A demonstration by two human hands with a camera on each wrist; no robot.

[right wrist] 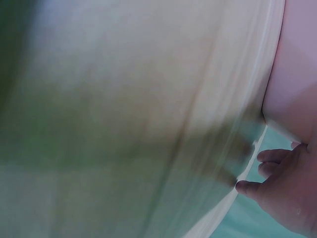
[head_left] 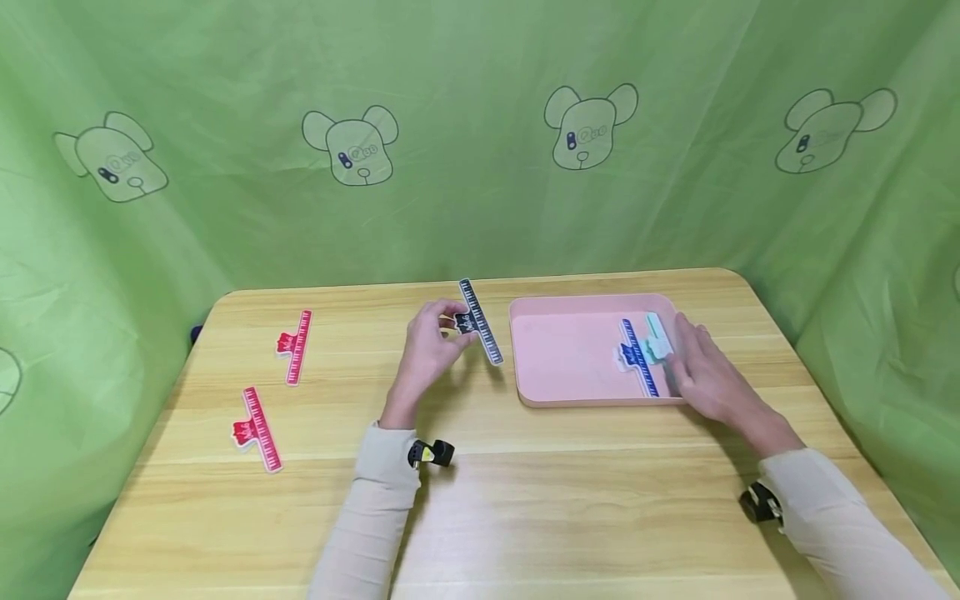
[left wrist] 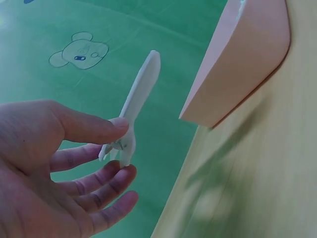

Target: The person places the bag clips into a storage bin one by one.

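Observation:
My left hand (head_left: 435, 343) pinches a black clip (head_left: 482, 323) with a piano-key pattern by its grip, holding it above the table just left of a pink tray (head_left: 558, 362). Seen edge-on in the left wrist view, the clip (left wrist: 142, 87) sits between thumb and fingers. At the tray's right side is my right hand (head_left: 712, 379), fingers extended and holding nothing that shows; whether it touches the rim is unclear. Inside the tray's right part lie a blue piano-key clip (head_left: 639, 358) and a teal clip (head_left: 658, 336), partly blurred.
Two red piano-key clips (head_left: 298, 348) lie on the left of the wooden table (head_left: 525, 500), one nearer the front edge. A green curtain (head_left: 465, 225) with printed bear heads hangs behind and around the sides.

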